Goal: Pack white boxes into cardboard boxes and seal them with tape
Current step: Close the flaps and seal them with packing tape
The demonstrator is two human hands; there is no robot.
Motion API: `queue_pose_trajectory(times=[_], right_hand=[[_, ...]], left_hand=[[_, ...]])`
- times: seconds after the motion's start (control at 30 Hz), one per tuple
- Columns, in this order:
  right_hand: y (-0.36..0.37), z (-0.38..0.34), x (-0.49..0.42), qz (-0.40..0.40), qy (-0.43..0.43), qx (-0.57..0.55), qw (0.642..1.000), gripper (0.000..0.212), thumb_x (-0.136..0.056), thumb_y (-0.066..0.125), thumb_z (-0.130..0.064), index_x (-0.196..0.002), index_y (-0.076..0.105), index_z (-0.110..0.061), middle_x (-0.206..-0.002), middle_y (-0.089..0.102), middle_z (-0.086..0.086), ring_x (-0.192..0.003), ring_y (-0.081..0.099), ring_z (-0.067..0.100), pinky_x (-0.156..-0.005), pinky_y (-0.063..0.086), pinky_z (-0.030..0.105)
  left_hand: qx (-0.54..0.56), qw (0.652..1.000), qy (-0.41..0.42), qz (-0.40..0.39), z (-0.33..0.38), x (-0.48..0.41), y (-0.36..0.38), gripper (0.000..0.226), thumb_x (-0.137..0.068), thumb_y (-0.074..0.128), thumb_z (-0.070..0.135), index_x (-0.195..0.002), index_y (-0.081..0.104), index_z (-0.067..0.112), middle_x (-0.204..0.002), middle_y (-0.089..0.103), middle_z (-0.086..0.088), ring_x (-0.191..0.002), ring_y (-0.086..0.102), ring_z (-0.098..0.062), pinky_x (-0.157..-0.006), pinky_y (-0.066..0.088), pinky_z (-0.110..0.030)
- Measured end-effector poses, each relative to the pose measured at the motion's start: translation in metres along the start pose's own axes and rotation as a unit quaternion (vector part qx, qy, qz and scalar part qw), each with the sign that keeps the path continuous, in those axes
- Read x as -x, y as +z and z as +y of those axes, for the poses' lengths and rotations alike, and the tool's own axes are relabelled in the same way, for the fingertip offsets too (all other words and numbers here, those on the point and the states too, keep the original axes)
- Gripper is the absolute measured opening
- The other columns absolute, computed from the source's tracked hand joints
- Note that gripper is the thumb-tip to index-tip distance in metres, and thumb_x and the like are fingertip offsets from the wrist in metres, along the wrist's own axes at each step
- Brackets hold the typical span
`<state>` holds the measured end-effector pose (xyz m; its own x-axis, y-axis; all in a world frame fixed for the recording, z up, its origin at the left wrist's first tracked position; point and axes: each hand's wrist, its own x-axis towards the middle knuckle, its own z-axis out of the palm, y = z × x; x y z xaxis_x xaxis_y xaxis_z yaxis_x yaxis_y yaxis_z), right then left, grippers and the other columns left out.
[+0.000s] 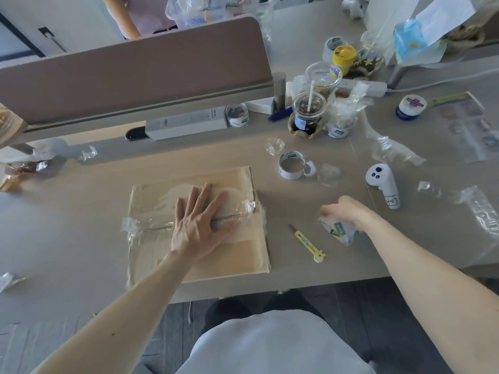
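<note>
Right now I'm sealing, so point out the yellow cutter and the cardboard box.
yellow cutter [307,243], head view, on its yellow handle.
cardboard box [232,261], head view, on its bare near flap.

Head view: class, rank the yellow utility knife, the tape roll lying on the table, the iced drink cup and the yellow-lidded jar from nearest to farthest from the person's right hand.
From the right hand:
1. yellow utility knife, just to its left, nearer the table's front edge
2. tape roll on the table, beyond, to the left
3. iced drink cup, farther back
4. yellow-lidded jar, at the far back
</note>
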<state>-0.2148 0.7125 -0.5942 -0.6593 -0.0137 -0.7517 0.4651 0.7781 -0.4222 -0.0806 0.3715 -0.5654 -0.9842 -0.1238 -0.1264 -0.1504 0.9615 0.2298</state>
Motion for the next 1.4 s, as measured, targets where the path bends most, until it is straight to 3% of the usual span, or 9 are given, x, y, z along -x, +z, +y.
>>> queue_pose_trajectory(times=[0.1,0.37,0.53,0.63,0.77,0.97,1.07,1.13,1.4], right_hand=[[-0.005,-0.013,0.021,0.005,-0.050,-0.013,0.999,0.033,-0.076,0.065,-0.037,-0.067,0.047,-0.011,-0.070,0.046,0.008,-0.071,0.039,0.021,-0.057,0.027,0.029],[-0.040,-0.079,0.120,-0.083,-0.263,-0.082,0.958,0.027,-0.069,0.065,-0.032,-0.094,0.073,-0.027,-0.092,0.072,0.005,-0.082,0.066,0.018,-0.073,0.050,0.030],[-0.023,-0.129,0.159,-0.155,-0.339,-0.086,0.924,0.035,-0.071,0.068,-0.028,-0.106,0.070,-0.025,-0.091,0.071,0.003,-0.079,0.065,0.017,-0.068,0.049,0.025],[-0.006,-0.152,0.168,-0.191,-0.354,-0.073,0.913,0.039,-0.070,0.069,-0.030,-0.109,0.069,-0.023,-0.095,0.072,0.008,-0.082,0.066,0.023,-0.072,0.050,0.033],[0.019,-0.175,0.165,-0.195,-0.356,-0.048,0.913,0.041,-0.067,0.070,-0.036,-0.108,0.070,-0.028,-0.097,0.067,0.021,-0.081,0.063,0.025,-0.074,0.046,0.040],[0.066,-0.208,0.155,-0.165,-0.347,0.080,0.920,0.062,-0.085,0.071,-0.042,-0.141,0.050,-0.027,-0.141,0.053,-0.013,-0.127,0.051,0.003,-0.108,0.041,0.030],[0.097,-0.227,0.144,-0.064,-0.372,0.167,0.911,0.047,-0.081,0.067,-0.057,-0.101,0.072,-0.014,-0.093,0.073,-0.008,-0.080,0.066,0.008,-0.077,0.053,0.031],[0.117,-0.238,0.138,0.017,-0.378,0.231,0.897,0.056,-0.080,0.065,-0.060,-0.056,0.050,-0.012,-0.051,0.044,-0.006,-0.045,0.039,0.009,-0.054,0.035,0.027],[0.178,-0.274,0.137,0.008,-0.401,0.254,0.880,0.065,-0.082,0.065,-0.060,-0.053,0.027,-0.016,-0.047,0.025,-0.005,-0.043,0.023,0.012,-0.047,0.023,0.026]], left_hand=[[-0.003,1.000,-0.002,-0.005,-0.002,0.002,0.000,0.085,-0.077,0.022,0.092,-0.151,0.020,0.051,-0.166,0.003,0.011,-0.153,-0.003,-0.018,-0.123,-0.006,-0.048],[0.229,0.971,-0.058,0.037,0.039,-0.010,-0.025,0.072,-0.070,0.041,0.078,-0.127,0.057,0.038,-0.155,0.031,0.005,-0.138,0.032,-0.011,-0.117,0.013,-0.044],[0.679,0.683,-0.116,-0.245,0.054,-0.023,-0.067,0.076,-0.069,0.053,0.080,-0.122,0.062,0.026,-0.120,0.066,0.004,-0.113,0.061,-0.017,-0.098,0.046,-0.040],[0.716,0.629,-0.077,-0.292,0.036,-0.020,-0.077,0.053,-0.089,0.045,0.068,-0.105,0.070,0.024,-0.098,0.068,-0.002,-0.086,0.064,-0.020,-0.082,0.049,-0.036],[0.748,0.626,-0.064,-0.209,0.007,-0.005,-0.083,0.026,-0.091,0.062,0.038,-0.082,0.073,0.016,-0.076,0.064,-0.006,-0.062,0.060,-0.020,-0.062,0.051,-0.029],[0.638,0.755,-0.150,-0.023,-0.050,0.010,-0.091,0.018,-0.090,0.072,0.014,-0.075,0.069,0.006,-0.062,0.067,-0.007,-0.048,0.058,-0.015,-0.052,0.053,-0.024],[0.594,0.783,-0.184,0.021,-0.088,0.017,-0.097,0.019,-0.090,0.073,0.014,-0.074,0.070,0.003,-0.059,0.067,-0.006,-0.045,0.057,-0.014,-0.048,0.050,-0.023],[0.566,0.797,-0.204,0.050,-0.116,0.020,-0.102,0.021,-0.090,0.073,0.012,-0.072,0.071,0.001,-0.058,0.067,-0.007,-0.044,0.056,-0.014,-0.046,0.048,-0.022],[0.522,0.801,-0.289,0.052,-0.215,0.048,-0.064,0.027,-0.090,0.072,0.015,-0.067,0.070,0.002,-0.058,0.067,-0.007,-0.045,0.055,-0.018,-0.047,0.048,-0.024]])
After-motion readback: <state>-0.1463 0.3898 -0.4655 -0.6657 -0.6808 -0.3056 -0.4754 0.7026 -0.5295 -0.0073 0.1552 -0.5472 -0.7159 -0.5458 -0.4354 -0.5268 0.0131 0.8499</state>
